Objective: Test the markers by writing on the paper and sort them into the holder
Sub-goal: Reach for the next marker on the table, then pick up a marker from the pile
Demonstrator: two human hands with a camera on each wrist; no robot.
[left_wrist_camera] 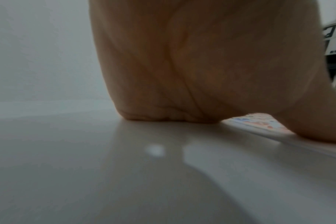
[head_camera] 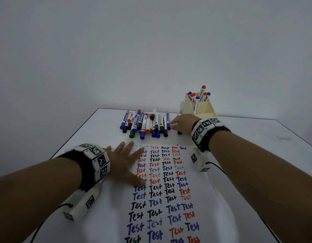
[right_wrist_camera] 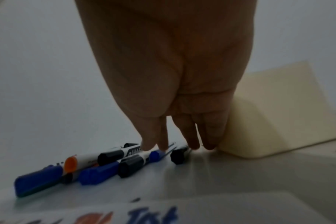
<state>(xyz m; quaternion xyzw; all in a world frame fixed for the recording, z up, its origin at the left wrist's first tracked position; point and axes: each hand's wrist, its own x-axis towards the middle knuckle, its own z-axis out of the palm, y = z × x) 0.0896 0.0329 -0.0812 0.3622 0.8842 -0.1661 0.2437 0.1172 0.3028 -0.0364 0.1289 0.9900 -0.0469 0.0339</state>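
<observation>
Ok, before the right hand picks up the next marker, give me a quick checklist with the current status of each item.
1. Left hand flat on the paper, steadying it: ok.
2. Right hand holds nothing, fingers straight: ok.
3. Fingertips at the right edge of the marker pile: ok.
4. One marker singled out for a grip: cannot tell.
5. Holder upright beside the right hand: ok.
6. Bare spot left on the paper for writing: cannot tell.

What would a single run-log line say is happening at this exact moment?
left hand: flat on paper | right hand: fingers reaching into marker pile, nothing gripped | holder: some markers inside
</observation>
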